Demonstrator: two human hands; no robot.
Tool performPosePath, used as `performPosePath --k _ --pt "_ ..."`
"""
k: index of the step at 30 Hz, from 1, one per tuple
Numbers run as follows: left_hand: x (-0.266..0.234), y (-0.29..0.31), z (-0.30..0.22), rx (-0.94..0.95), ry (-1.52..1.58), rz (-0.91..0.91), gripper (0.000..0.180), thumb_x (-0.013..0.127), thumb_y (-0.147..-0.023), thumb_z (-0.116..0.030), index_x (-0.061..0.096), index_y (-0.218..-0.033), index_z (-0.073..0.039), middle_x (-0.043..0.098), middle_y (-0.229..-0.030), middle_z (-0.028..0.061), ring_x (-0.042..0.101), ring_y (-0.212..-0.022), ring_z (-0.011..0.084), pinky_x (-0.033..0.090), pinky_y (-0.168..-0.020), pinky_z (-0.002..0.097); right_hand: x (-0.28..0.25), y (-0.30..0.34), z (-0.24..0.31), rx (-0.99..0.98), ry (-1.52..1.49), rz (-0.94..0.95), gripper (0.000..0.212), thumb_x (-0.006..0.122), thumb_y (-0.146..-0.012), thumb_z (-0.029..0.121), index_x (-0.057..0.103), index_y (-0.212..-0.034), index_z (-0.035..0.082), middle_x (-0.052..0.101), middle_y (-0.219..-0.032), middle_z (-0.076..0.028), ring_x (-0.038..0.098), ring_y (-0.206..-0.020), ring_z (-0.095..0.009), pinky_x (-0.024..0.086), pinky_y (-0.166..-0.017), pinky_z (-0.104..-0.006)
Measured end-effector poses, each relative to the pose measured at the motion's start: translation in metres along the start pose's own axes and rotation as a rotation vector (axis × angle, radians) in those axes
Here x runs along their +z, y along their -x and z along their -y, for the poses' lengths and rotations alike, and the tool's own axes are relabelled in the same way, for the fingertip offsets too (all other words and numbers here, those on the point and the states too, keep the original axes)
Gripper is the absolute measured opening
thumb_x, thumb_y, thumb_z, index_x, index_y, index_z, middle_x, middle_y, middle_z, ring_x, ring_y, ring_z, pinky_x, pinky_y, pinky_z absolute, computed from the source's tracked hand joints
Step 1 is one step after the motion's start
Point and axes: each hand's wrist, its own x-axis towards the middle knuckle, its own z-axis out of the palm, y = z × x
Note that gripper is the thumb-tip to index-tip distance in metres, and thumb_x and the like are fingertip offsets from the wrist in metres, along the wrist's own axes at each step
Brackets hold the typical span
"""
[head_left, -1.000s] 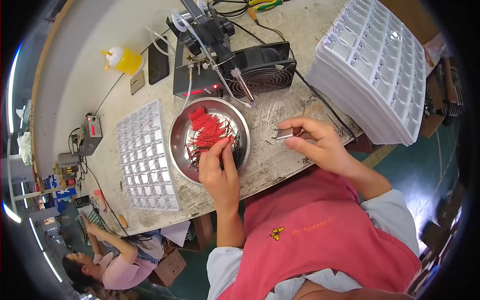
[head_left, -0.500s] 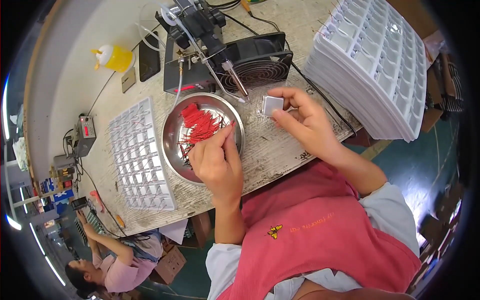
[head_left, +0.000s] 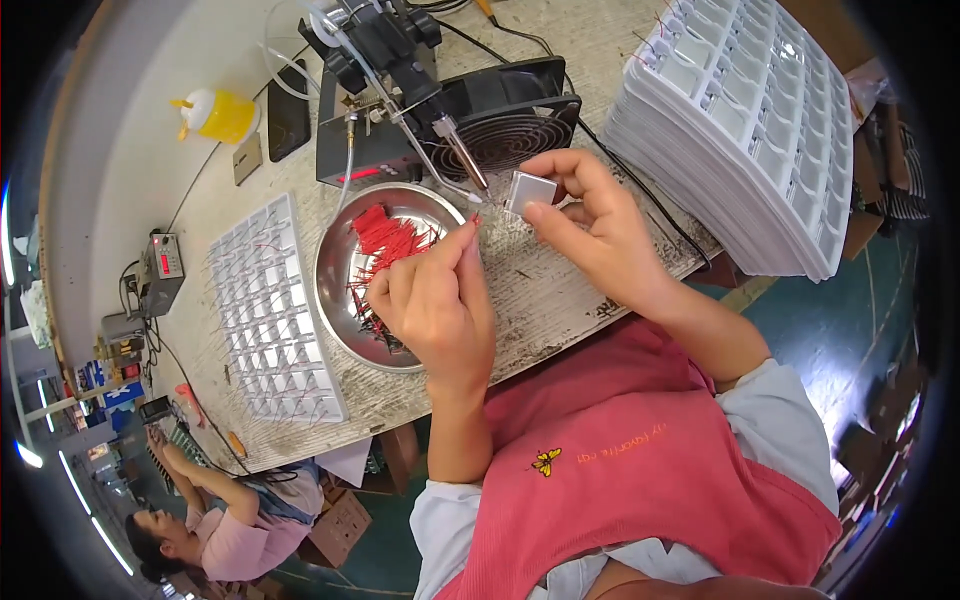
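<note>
Left hand (pinching red wire, apparently) has neared the silvery square.

Wires in bowl; tray left.

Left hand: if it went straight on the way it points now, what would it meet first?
Likely the thin metal tube's white tip, beside the pointed metal rod, just beyond the left hand in the picture; their depth is unclear.

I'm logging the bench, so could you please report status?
Left fingers pinching red wire. Right fingers holding silver square piece. Soldering tip close ahead.
</note>
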Motion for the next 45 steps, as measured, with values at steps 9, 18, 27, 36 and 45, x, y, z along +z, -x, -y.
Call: performPosePath --k 9,18,27,36,45 --pt "0.0030 -0.0033 -0.0023 0.004 -0.014 -0.019 0.019 0.074 -0.080 -0.009 0.070 -0.098 -0.012 0.065 -0.076 -0.0022 0.054 -0.067 0.0148 0.033 -0.075 0.0314 0.0023 -0.0019 0.0040 -0.042 0.040 0.007 0.028 0.062 -0.089 0.010 0.055 -0.115 0.001 0.061 -0.095 -0.006 0.060 -0.082 -0.011 0.053 -0.068 -0.0267" --pt "0.0031 -0.0041 -0.0053 -0.023 -0.007 -0.009 0.020 0.074 -0.078 -0.008 0.070 -0.097 -0.012 0.065 -0.075 -0.0019 0.055 -0.068 0.0147 0.034 -0.077 0.0317 0.0027 -0.0006 0.0064 -0.102 0.104 -0.005 0.027 0.062 -0.089 0.009 0.054 -0.113 0.001 0.063 -0.100 -0.008 0.063 -0.085 -0.015 0.054 -0.069 -0.0287" --pt "0.0077 -0.0028 -0.0038 -0.024 0.012 -0.003 0.019 0.074 -0.078 -0.008 0.069 -0.096 -0.011 0.065 -0.075 -0.0013 0.055 -0.068 0.0149 0.035 -0.078 0.0327 0.0032 0.0009 0.0053 -0.143 0.158 -0.020 0.027 0.063 -0.089 0.007 0.054 -0.113 0.000 0.064 -0.098 -0.010 0.064 -0.084 -0.016 0.054 -0.070 -0.0289" --pt "0.0091 -0.0030 -0.0039 -0.009 -0.007 -0.004 0.019 0.073 -0.079 -0.008 0.068 -0.097 -0.011 0.066 -0.076 -0.0011 0.055 -0.068 0.0153 0.034 -0.078 0.0330 0.0028 0.0012 0.0055 -0.160 0.164 -0.021 0.027 0.063 -0.089 0.006 0.054 -0.113 -0.001 0.063 -0.098 -0.010 0.064 -0.083 -0.016 0.054 -0.069 -0.0285" --pt "0.0080 -0.0048 -0.0057 -0.013 -0.021 -0.002 0.019 0.073 -0.079 -0.009 0.069 -0.097 -0.011 0.066 -0.074 -0.0011 0.054 -0.067 0.0150 0.034 -0.078 0.0327 0.0026 0.0004 0.0070 -0.168 0.172 -0.016 0.028 0.063 -0.088 0.007 0.054 -0.113 -0.001 0.063 -0.098 -0.010 0.064 -0.082 -0.017 0.054 -0.067 -0.0283"
